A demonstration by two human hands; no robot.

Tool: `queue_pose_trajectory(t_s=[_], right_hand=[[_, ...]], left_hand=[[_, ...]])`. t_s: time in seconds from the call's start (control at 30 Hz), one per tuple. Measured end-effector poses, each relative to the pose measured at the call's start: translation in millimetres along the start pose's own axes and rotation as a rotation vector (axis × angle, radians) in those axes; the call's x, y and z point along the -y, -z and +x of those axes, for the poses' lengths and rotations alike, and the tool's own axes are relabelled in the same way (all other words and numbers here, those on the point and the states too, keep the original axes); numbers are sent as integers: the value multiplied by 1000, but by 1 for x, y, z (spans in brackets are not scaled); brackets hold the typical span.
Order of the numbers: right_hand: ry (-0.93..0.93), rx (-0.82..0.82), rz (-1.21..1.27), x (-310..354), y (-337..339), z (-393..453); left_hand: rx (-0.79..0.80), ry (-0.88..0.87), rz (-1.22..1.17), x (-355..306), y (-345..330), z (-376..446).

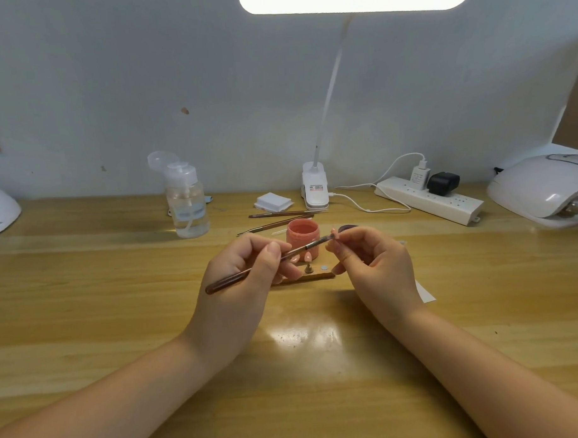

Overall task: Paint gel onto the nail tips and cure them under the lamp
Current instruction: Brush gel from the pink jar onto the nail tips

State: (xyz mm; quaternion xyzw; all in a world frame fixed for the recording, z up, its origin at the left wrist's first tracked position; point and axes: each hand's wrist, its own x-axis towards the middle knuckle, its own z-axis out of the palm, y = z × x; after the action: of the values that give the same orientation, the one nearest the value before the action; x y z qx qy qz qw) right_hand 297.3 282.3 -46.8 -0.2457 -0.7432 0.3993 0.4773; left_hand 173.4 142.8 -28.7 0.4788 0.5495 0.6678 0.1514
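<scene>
Bare wooden table (87,291) lies open left, right and near of both hands. Directly behind them stand the open pink gel jar (303,235) and nail-tip holder strip (307,277); two spare brushes (281,218), pump bottle (186,199), lamp clamp (315,186), power strip (434,199) and curing lamp (542,190) line the back edge.

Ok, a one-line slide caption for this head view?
Left hand strokes a gel brush over a pink nail tip pinched in the right hand, above the open gel jar.
</scene>
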Motion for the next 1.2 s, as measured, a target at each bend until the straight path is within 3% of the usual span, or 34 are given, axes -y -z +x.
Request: queue_pose_trajectory(t_s=[0.27, 0.47, 0.63, 0.87, 1.07, 1.2], right_hand=[[-3, -10, 8, -1, -1, 0], [-98, -65, 24, -2, 2, 3], [-99, 29, -206, -6, -1, 3], [-129, 124, -553, -12, -4, 10], [-127, 184, -621, -12, -2, 12], [-95, 363, -768, -10, 0, 17]], left_hand=[[18, 10, 9, -3, 2, 2], [-235, 38, 74, 11, 18, 11], [-346, 97, 38, 22, 24, 18], [-322, 108, 46, 24, 22, 16], [-305, 114, 46, 23, 21, 15], [-306, 109, 41, 23, 22, 15]])
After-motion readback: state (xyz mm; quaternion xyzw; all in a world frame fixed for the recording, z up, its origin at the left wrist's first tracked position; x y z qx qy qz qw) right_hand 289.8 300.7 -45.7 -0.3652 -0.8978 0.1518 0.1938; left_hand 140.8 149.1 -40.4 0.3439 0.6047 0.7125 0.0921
